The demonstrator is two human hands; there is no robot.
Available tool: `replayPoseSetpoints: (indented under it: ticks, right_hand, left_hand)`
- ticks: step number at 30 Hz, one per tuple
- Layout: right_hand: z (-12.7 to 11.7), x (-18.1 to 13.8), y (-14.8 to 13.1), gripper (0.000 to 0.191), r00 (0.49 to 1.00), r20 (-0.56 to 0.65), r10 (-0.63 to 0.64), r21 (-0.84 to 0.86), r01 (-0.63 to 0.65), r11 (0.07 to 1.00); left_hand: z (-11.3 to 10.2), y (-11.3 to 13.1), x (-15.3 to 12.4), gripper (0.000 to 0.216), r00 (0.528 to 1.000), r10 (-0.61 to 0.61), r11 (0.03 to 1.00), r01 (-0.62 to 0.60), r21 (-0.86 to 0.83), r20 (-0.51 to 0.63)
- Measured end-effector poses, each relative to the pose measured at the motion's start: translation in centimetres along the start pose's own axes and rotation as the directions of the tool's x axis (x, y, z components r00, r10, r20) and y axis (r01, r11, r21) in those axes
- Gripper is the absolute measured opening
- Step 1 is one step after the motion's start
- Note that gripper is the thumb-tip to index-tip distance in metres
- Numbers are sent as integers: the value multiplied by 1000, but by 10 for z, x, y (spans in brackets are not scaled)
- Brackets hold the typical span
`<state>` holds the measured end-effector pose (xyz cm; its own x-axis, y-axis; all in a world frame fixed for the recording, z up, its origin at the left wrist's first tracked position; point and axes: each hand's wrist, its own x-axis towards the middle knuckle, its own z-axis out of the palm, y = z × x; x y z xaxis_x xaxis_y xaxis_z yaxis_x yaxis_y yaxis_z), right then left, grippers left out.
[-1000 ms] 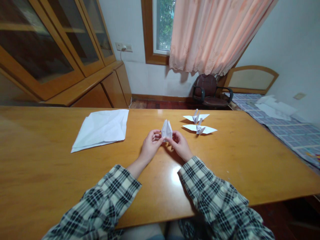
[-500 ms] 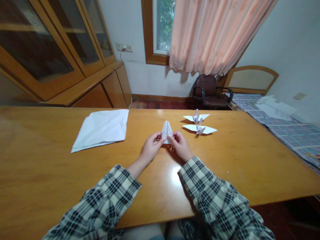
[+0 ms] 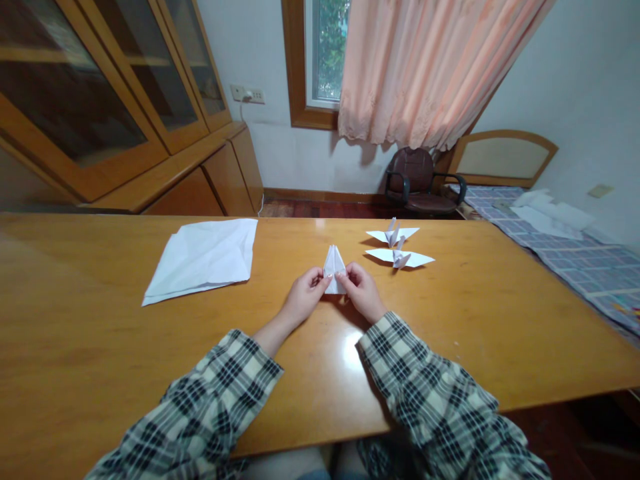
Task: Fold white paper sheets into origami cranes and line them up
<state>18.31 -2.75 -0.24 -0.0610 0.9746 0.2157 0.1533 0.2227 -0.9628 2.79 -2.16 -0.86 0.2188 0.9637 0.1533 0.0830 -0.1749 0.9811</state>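
Note:
A small piece of folded white paper point(image 3: 334, 263) is held between my two hands, its narrow split tip pointing away from me. My left hand point(image 3: 305, 293) pinches its left edge, thumb on the front face. On the opposite edge my right hand point(image 3: 363, 291) grips it the same way, thumb near the middle crease. The fingers behind the paper are partly hidden. Two folded paper cranes stand to the right, a nearer crane point(image 3: 400, 259) and a farther crane point(image 3: 393, 235), both with wings spread.
A stack of white paper sheets point(image 3: 205, 257) lies on the wooden table point(image 3: 310, 400) to the left. Beyond the table are a brown office chair point(image 3: 417, 180), a glass-door cabinet point(image 3: 165, 157) and a bed with a checked cover point(image 3: 565, 267).
The folded paper sits slightly lower between my hands, and more of its bottom edge shows below my thumbs. Both hands keep hold of it in nearly the same place.

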Motion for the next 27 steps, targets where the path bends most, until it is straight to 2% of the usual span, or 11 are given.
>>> replayPoseSetpoints:
  ticks: [6, 13, 20, 27]
  right_hand:
    - [-1, 0, -5, 44, 1000, 1, 12, 20, -12, 1000]
    - [-1, 0, -7, 45, 1000, -21, 0, 45, 1, 999]
    - [0, -1, -5, 45, 999, 40, -26, 1, 26, 1000]
    - [0, -2, -1, 42, 997, 78, -10, 55, 6, 998]
  left_hand:
    - [1, 2, -3, 29, 996, -12, 1000, 13, -10, 93]
    - [-1, 3, -4, 28, 990, -19, 1000, 18, 7, 143]
    - [-1, 3, -4, 38, 993, -7, 996, -4, 93, 122]
    - [-2, 3, -5, 40, 989, 1, 999, -9, 52, 149]
